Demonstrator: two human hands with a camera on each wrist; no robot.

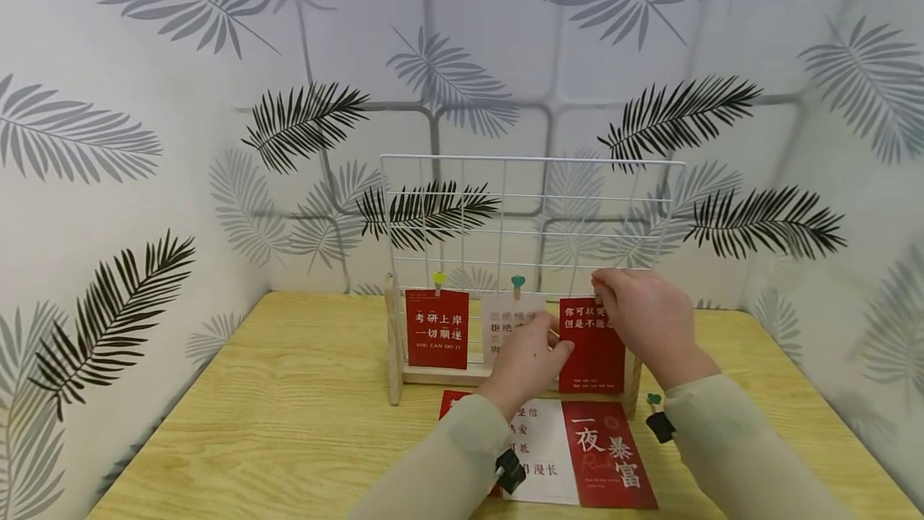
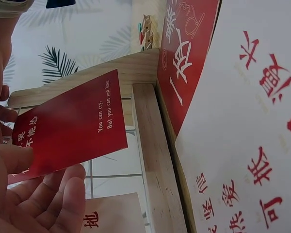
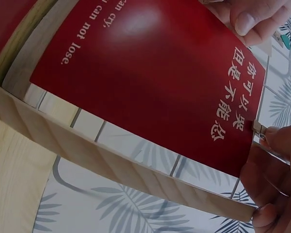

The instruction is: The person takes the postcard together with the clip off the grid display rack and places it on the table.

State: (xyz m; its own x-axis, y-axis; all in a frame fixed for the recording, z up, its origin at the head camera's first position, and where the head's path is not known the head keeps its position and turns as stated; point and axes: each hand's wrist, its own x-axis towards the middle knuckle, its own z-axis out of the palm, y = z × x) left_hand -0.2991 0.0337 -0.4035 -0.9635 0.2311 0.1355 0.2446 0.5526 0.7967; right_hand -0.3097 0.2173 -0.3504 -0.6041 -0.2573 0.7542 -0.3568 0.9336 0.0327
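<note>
On a table (image 1: 289,392), a wire rack (image 1: 534,199) is supported by a wooden base (image 1: 443,375). Before the rack's right part, a red card (image 1: 592,355) is pinched at its left edge by the left hand (image 1: 528,358); a clip (image 3: 258,128) atop it is grasped by the right hand (image 1: 646,319).

Left grip (image 2: 36,196) pinches red card (image 2: 77,126) near wooden bar (image 2: 157,160).

Both forearms (image 1: 743,440) angled forward and inward. Left grip (image 1: 525,361) sat lower — left thumb (image 2: 14,158) in front, fingers (image 2: 70,191) curled behind, pinching. Right grip (image 1: 653,319) stood higher, its back toward the head view — right thumb (image 3: 283,138) pinching too.
</note>
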